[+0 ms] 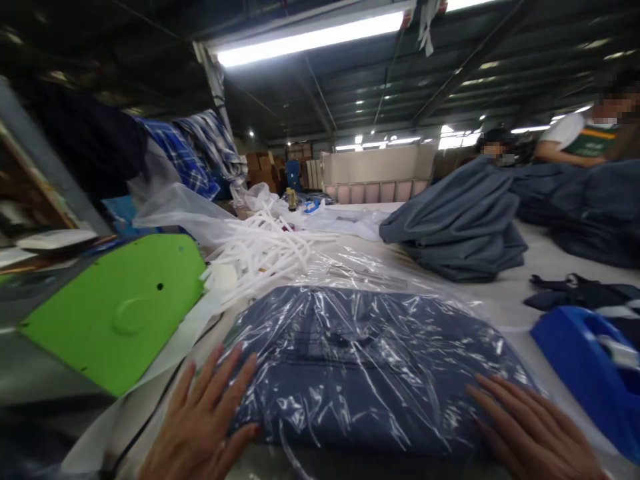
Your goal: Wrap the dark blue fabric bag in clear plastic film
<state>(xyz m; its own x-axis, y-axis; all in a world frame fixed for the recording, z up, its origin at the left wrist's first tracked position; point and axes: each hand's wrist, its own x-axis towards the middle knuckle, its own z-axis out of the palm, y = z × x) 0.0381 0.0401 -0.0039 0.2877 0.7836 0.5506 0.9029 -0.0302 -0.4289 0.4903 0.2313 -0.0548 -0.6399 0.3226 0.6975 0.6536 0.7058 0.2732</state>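
Left hand (200, 420) first: it lies flat and open, fingers spread, pressing the near left corner of the bagged garment (370, 367), gripping nothing. Off to its left I see a bright green board (120, 310) lying tilted, just beside the bag. Behind that, a tangle of white plastic strips (260, 250) and loose clear film.

Centre now: the garment is dark blue folded cloth sealed in a clear plastic bag, lying flat on the table (520, 293) right in front of me, between both hands. I judge it light and soft, with a slick, crinkly skin that will slide under a palm; better to take it by the two near corners or the folded edge than by the loose film.

Right hand (530, 433) comes in at the near right corner, also flat and open, fingers extended on the plastic, holding nothing. Just past it sits a blue tape dispenser (585, 367).

Farther right, a pile of grey-blue cloth (460, 230) rests on the pale tabletop, and two other people sit behind more cloth. Overhead, a dark roof with strip lights (310, 40); plaid fabric (195, 150) hangs at the back left.
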